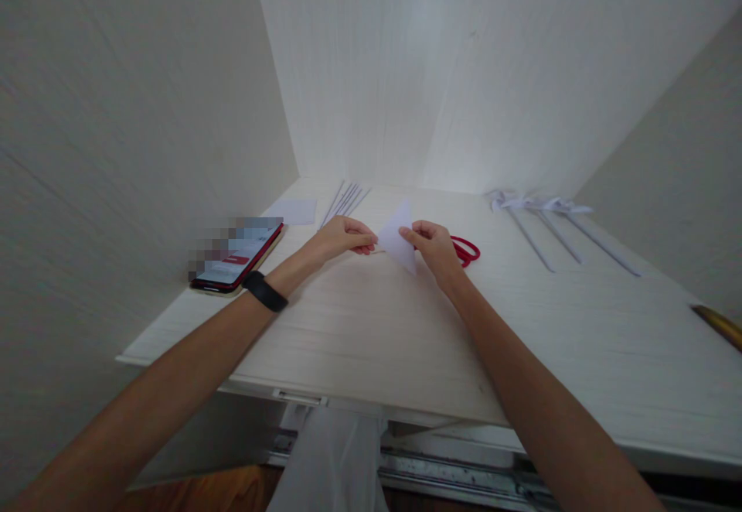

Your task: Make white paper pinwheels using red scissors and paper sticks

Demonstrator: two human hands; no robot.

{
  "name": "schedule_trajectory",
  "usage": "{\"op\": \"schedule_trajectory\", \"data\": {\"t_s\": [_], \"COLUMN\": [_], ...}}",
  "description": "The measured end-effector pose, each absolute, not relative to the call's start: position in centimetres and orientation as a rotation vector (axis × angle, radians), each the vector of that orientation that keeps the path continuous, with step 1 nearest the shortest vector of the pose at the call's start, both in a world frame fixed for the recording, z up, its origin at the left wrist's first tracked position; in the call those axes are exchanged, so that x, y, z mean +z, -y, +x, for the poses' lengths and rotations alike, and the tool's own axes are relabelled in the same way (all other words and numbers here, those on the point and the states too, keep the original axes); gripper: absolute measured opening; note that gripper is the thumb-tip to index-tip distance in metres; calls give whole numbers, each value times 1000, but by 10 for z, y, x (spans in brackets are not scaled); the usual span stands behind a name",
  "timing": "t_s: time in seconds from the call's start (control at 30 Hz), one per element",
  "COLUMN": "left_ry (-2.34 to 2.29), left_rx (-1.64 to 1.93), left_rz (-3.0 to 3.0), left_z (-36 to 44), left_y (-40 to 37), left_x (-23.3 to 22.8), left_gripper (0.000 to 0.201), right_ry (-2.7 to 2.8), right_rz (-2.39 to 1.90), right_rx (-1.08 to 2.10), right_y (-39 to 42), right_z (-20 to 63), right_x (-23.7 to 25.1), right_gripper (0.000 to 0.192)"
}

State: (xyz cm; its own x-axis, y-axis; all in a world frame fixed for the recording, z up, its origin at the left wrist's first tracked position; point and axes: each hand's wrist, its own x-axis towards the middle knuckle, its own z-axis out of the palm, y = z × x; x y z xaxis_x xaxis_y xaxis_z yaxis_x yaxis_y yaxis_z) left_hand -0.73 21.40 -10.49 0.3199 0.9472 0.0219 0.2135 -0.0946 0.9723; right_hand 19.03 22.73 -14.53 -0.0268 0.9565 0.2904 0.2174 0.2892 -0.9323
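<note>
Phone (237, 255): left of centre frame, lying flat near the left edge of the bench (359, 342), screen lit. Risk: a sweep of the left forearm could push it off that edge.

Paper slip (291, 210) and thin white sticks (343, 203): upper centre-left, loose on the bench, just behind the left hand. Risk: a brush of the knuckles could scatter them.

Left hand (342, 237): centre frame, black band at the wrist; its grip is pinched closed on the left corner of the folded paper (399, 243).

Folded paper: centre, white, triangular, held between both hands just above the bench. Risk: uneven pull could tear it or skew the crease.

Right hand (433, 249): grip closed on the paper's right edge.

Red scissors (467, 250): just right of the right hand, partly hidden. Risk: the wrist could knock them.

Finished paper pinwheels (545, 210): upper right, on sticks, well apart.
</note>
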Motion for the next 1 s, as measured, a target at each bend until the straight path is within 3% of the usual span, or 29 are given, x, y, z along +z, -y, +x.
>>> {"op": "schedule_trajectory", "data": {"t_s": [0.47, 0.8, 1.0], "left_ry": [-1136, -1118, -1176], "left_rx": [837, 839, 873], "left_rz": [1563, 1593, 1574], "left_z": [-8, -9, -8], "left_y": [-221, -222, -220], "left_x": [-111, -113, -108], "left_gripper": [10, 8, 9], "right_ry": [1379, 1357, 1340], "right_rz": [-1043, -1070, -1085], "right_rx": [919, 790, 918], "right_y": [-224, -224, -226], "right_z": [189, 190, 190], "right_x": [-140, -142, -142], "right_gripper": [29, 24, 26]}}
